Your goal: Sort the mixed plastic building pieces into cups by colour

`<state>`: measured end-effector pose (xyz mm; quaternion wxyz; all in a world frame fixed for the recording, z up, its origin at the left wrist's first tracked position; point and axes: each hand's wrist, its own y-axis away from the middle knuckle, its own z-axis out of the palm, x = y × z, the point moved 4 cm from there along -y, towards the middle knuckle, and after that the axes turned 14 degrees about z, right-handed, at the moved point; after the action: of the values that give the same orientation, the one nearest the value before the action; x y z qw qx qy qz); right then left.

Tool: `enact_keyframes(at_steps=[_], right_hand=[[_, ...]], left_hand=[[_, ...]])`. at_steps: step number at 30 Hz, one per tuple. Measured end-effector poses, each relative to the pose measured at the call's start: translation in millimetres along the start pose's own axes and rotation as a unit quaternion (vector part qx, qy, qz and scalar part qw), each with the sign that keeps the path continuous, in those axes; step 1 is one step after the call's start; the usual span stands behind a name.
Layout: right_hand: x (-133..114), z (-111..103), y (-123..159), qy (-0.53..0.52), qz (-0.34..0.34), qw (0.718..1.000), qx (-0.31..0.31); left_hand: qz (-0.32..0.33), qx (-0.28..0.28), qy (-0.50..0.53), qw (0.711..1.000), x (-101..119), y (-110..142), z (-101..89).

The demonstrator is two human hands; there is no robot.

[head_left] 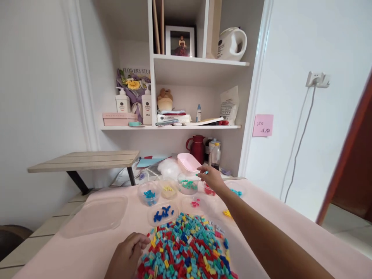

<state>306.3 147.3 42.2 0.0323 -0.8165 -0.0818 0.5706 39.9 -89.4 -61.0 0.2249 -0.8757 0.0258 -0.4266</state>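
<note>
My right hand reaches out over the green-brick container, its fingers pinched on small green toy bricks. A teal one shows between the fingers. My left hand rests at the left edge of a large pile of mixed toy bricks. Its fingers are curled together, and whatever they may hold is hidden. Clear containers around the pile hold light-blue bricks, pale-yellow bricks and red bricks. Dark-blue bricks and pink bricks lie on shallow clear trays.
Yellow bricks and more blue bricks sit beyond my right forearm. A clear lid lies on the left of the pink cloth. Behind stand a pink basin, a red jug and bottles. A wooden stand is at left.
</note>
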Motion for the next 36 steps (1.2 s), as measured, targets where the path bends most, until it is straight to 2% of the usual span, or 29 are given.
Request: enact_keyframes(at_steps=[4, 9, 12, 14, 18, 23, 28, 36], right_hand=[[3, 5, -3, -0.04, 0.006, 0.999, 0.011], [11, -15, 42, -0.057, 0.028, 0.996, -0.058], [17, -30, 78, -0.034, 0.046, 0.986, -0.155], [27, -38, 97, 0.009, 0.073, 0.973, -0.221], [59, -45, 114, 0.045, 0.099, 0.945, -0.308], [82, -56, 117, 0.078, 0.09, 0.938, -0.325], [78, -60, 124, 0.136, 0.05, 0.923, -0.357], [84, -47, 131, 0.175, 0.03, 0.91, -0.375]], left_hand=[[-0.006, 0.009, 0.023, 1.0, -1, 1, 0.9], [-0.028, 0.027, 0.008, 0.999, -5, 2, 0.6], [-0.033, -0.016, -0.015, 0.999, -7, -1, 0.6], [-0.035, -0.021, -0.033, 0.999, -8, -4, -1.5], [-0.044, -0.026, -0.047, 0.998, -8, -7, -3.3], [-0.07, -0.013, 0.011, 0.997, -20, -5, -1.5], [-0.093, -0.004, 0.034, 0.995, -22, -6, -1.2], [-0.091, -0.032, 0.015, 0.995, -17, -5, -1.9]])
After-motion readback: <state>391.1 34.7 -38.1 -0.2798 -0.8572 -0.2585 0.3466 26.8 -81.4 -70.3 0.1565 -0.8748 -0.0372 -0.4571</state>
